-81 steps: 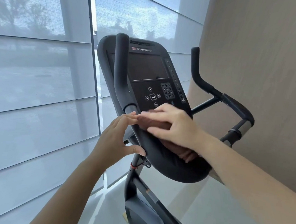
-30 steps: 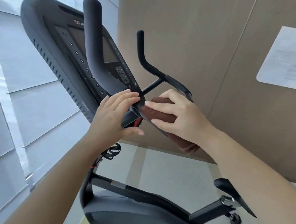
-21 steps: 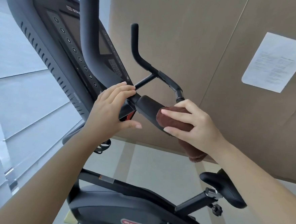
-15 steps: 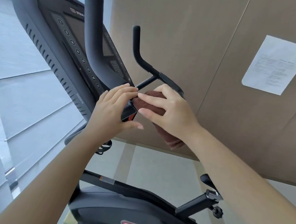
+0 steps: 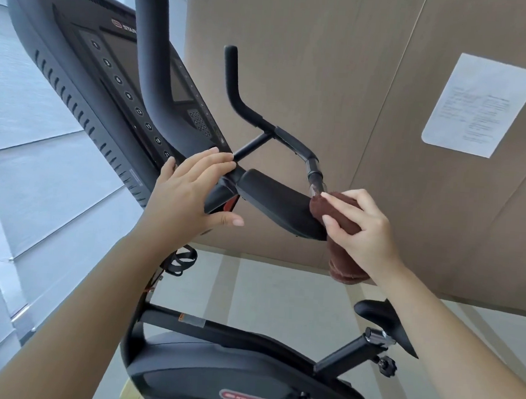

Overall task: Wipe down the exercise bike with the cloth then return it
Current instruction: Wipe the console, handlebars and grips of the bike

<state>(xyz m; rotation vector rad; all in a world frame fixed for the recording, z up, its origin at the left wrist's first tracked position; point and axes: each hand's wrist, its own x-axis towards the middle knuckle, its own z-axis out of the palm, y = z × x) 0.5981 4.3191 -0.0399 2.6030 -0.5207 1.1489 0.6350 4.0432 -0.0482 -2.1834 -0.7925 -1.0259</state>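
The right hand held the folded dark-brown terry cloth in a closed grip against the black exercise bike's padded armrest end, while the open left hand rested on the handlebar junction.

A fuzzy brown cloth meets the matt black padded armrest; the console is matt plastic, the seat post bright metal, the wall woodgrain.
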